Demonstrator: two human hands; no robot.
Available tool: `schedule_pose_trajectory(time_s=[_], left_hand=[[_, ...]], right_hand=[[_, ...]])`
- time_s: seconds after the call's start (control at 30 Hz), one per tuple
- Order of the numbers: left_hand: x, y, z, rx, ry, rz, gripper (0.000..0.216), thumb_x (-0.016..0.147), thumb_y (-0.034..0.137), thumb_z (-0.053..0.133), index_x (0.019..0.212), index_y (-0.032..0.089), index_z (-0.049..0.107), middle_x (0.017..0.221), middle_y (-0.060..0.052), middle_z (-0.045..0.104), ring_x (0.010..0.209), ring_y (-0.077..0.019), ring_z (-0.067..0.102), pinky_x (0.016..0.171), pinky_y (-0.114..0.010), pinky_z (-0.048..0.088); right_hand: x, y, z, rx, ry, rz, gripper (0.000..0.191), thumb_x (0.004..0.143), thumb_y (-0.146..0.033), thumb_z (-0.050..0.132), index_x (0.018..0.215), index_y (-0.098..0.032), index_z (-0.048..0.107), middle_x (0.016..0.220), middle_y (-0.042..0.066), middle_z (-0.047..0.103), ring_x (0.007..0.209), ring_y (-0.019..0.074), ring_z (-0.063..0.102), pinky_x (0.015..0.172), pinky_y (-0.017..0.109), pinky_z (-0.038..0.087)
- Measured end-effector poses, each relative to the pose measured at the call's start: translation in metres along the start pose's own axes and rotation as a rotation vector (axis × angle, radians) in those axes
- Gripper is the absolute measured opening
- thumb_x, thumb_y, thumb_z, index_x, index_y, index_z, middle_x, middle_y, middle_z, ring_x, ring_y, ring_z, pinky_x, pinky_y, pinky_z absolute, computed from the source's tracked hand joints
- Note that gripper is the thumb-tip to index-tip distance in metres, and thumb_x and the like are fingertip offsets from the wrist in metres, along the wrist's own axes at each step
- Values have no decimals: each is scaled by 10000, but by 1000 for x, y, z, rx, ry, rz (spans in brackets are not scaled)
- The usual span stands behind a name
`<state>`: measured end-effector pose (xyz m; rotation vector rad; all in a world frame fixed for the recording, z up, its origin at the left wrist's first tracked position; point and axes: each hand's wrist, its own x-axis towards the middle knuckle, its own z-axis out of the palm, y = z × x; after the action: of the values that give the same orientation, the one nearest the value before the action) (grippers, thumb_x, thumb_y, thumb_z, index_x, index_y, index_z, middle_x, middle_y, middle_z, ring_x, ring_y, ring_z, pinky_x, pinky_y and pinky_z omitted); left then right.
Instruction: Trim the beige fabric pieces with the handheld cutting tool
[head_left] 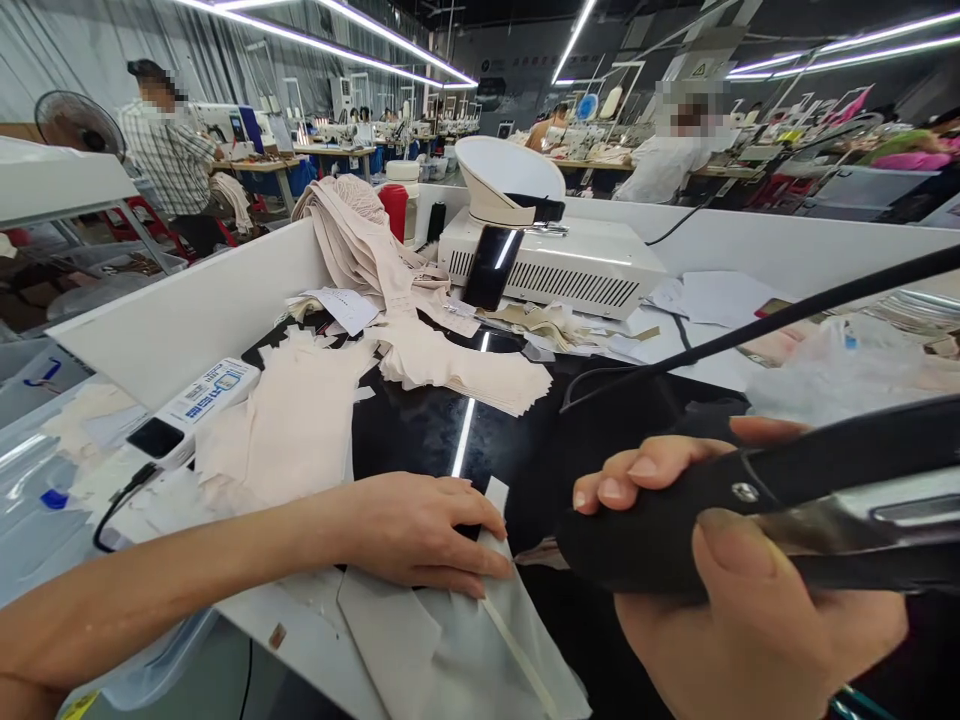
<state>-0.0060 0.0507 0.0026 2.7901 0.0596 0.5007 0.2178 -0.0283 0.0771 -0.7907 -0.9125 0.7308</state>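
Observation:
My left hand [424, 530] lies with fingers stretched out, pressing on a pale, translucent sheet [525, 640] at the near edge of the black tabletop. A narrow whitish strip [496, 492] sticks out past its fingertips and runs on along the sheet. Under the wrist side is a stiff grey-white piece [390, 630]. My right hand [750, 590] is wrapped around a black tool [652, 530] with a silver metal lever and a screw, close to the camera. The tool's far end leaves the picture on the right, so its exact kind is unclear.
Stacks of cut beige fabric [292, 420] and curved fabric pieces [465, 370] lie beyond my left hand. A phone [491, 265] leans on a white vented machine [547, 260]. A white box-shaped device [191, 410] stands left. A black rod [787, 320] crosses the right side. Co-workers sit farther back.

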Motion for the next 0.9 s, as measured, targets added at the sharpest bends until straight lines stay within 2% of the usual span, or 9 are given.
schedule_pose_trajectory(time_s=[0.13, 0.23, 0.4, 0.53, 0.67, 0.8, 0.9], left_hand=[[2, 0, 0, 6, 4, -8, 477, 1330, 485, 544, 1467, 188, 892, 1488, -203, 815, 1349, -311, 804, 1142, -361, 675], [2, 1, 0, 4, 6, -30, 456, 1324, 490, 567, 1475, 211, 894, 1496, -198, 807, 1367, -312, 797, 1101, -349, 681], [0, -1, 3, -8, 53, -18, 448, 1315, 485, 592, 1452, 200, 910, 1468, -206, 800, 1366, -327, 801, 1099, -360, 685], [0, -2, 5, -14, 64, -19, 364, 1272, 462, 704, 1435, 212, 913, 1451, -200, 799, 1333, -316, 809, 1139, -354, 676], [0, -1, 6, -13, 81, -15, 388, 1291, 457, 657, 1417, 203, 922, 1438, -203, 797, 1326, -312, 806, 1158, -353, 665], [0, -1, 7, -18, 74, -30, 350, 1273, 452, 699, 1420, 225, 920, 1440, -191, 793, 1336, -311, 797, 1162, -347, 657], [-1, -2, 7, -36, 60, -42, 337, 1269, 448, 710, 1437, 238, 913, 1448, -186, 796, 1340, -311, 793, 1159, -349, 653]], right_hand=[[-2, 3, 3, -20, 29, -13, 438, 813, -300, 1059, 1178, -354, 822, 834, -64, 768, 667, 213, 746, 605, 361, 680], [-2, 7, 7, -13, 70, -67, 417, 834, -325, 1036, 1188, -345, 817, 828, -65, 755, 648, 210, 724, 578, 350, 651], [2, 15, 11, -13, 74, -123, 445, 833, -400, 1058, 1198, -340, 811, 840, -56, 759, 638, 219, 705, 586, 387, 663], [1, 13, 11, -25, 63, -88, 432, 846, -363, 1046, 1194, -344, 791, 841, -63, 764, 633, 217, 716, 585, 377, 660], [2, 13, 12, -32, 64, -75, 401, 894, -352, 1025, 1207, -356, 775, 860, -66, 756, 686, 214, 718, 643, 384, 682], [8, 17, 14, -15, 84, -100, 450, 856, -361, 1059, 1207, -345, 777, 854, -67, 766, 676, 208, 717, 631, 373, 685], [10, 18, 18, -30, 61, -115, 413, 870, -321, 1044, 1184, -324, 776, 845, -69, 778, 655, 190, 735, 609, 339, 684]])
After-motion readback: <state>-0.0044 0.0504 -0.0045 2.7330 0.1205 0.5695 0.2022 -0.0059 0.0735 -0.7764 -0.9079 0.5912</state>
